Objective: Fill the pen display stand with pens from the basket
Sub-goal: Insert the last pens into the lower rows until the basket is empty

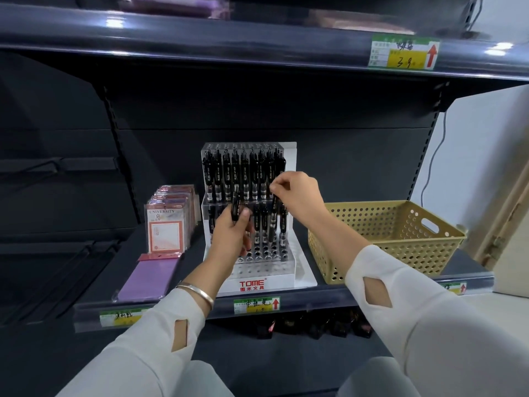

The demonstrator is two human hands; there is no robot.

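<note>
A black pen [274, 209] is pinched by its upper end between the thumb and fingertips of the right hand [297, 193] and is hung tip-down over the lower tier of the pen display stand [252, 282], which stands just beyond and beneath both hands. A second pen [235, 206] is gripped around its barrel in the curled fingers of the left hand [233, 233], close beside the right hand; whether more than one is held there cannot be told. The row behind the hands is filled with standing pens [243, 176], while the holes nearest the wrists are seen to be open. The basket [400, 224] is set on the shelf [329, 293] outside the right forearm, and no pens can be made out in the part that shows

The pens are judged light, stiff and smooth, so little force is needed, though a loose hold may let one slip. A pinch near the clip end is best taken, so that the tip is left free to be steered into a hole; the clear stand is judged light enough to be shifted by a sideways push
</note>
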